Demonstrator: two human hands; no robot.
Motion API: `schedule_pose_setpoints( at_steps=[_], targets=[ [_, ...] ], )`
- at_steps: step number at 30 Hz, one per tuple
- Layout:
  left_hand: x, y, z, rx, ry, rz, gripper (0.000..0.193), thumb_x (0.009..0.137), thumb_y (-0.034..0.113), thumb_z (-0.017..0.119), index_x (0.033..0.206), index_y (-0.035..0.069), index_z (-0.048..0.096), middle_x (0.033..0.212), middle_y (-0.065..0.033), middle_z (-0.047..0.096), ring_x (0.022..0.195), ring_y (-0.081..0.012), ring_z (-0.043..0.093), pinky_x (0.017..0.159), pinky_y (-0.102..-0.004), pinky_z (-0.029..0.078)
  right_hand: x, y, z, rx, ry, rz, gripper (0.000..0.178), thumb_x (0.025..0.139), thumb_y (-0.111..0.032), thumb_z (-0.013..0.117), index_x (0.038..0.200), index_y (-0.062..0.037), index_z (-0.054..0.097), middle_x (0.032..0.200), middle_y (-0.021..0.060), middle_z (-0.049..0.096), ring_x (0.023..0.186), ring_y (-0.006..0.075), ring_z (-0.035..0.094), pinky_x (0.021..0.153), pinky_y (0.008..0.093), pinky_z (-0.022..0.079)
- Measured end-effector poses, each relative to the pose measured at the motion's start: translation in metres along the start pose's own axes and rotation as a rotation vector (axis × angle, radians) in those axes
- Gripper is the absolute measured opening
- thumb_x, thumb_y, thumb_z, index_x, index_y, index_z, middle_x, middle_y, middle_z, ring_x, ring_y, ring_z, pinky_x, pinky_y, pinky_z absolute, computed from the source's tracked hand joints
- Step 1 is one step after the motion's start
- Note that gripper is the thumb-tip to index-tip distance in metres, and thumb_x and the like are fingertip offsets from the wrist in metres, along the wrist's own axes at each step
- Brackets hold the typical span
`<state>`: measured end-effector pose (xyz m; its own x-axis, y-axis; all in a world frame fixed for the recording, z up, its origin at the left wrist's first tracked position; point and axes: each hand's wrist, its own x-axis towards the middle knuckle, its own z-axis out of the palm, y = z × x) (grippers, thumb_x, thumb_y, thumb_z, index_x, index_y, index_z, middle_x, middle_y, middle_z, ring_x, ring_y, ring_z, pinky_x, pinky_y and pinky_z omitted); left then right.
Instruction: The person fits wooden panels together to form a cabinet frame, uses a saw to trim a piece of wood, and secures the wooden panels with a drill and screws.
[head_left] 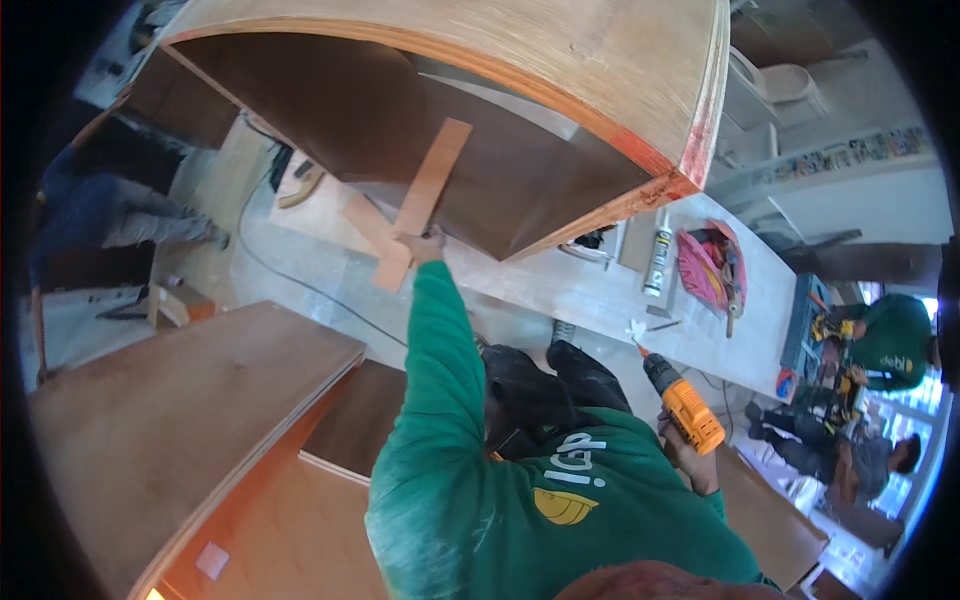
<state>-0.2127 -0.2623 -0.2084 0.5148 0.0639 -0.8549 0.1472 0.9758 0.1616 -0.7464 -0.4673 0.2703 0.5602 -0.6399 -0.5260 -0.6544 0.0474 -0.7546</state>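
My left hand (420,244) is closed around a long, thin wooden strip (440,172), which tilts up into the open side of a large plywood box (560,60). A shorter wooden strip (368,220) crosses at an angle beside that hand; I cannot tell whether the fingers touch it too. In my right hand (690,462) is an orange and black cordless drill (692,412), gripped by its handle. Its bit points toward the edge of the pale worktable (590,305), close to a small white piece (636,327). The fingers under the drill are partly hidden.
On the table at right lie a sealant tube (658,262) and a pink bag (712,265) of tools. Large wooden panels (200,400) stand at lower left. A cable (310,292) crosses the floor. Co-workers (890,345) are at far right, another person (130,215) at left.
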Motion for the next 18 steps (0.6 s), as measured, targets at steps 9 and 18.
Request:
schedule_pose_setpoints(
  at_steps=[9,18],
  targets=[
    [-0.023,0.036,0.006,0.094,-0.335,0.180,0.089,0.095,0.070,0.056,0.149,0.003,0.039,0.135,-0.0176,0.060,0.124,-0.0315,0.055,0.106,-0.0483,0.046,-0.023,-0.008,0.021,-0.004,0.001,-0.094,0.020,0.087,-0.006,0.076,0.106,0.0006,0.071,0.095,0.0074,0.074,0.089,0.0184,0.072,0.082,0.0333,0.057],
    [-0.252,0.188,0.073,0.029,-0.542,0.693,0.098,0.086,0.092,0.033,0.134,0.008,0.054,0.120,-0.0153,0.064,0.117,-0.0298,0.060,0.112,-0.0543,0.045,0.047,-0.008,-0.001,0.210,-0.238,-0.243,0.029,0.089,-0.003,0.067,0.118,-0.0007,0.065,0.098,0.0035,0.070,0.088,0.0152,0.069,0.082,0.0317,0.056]
  ],
)
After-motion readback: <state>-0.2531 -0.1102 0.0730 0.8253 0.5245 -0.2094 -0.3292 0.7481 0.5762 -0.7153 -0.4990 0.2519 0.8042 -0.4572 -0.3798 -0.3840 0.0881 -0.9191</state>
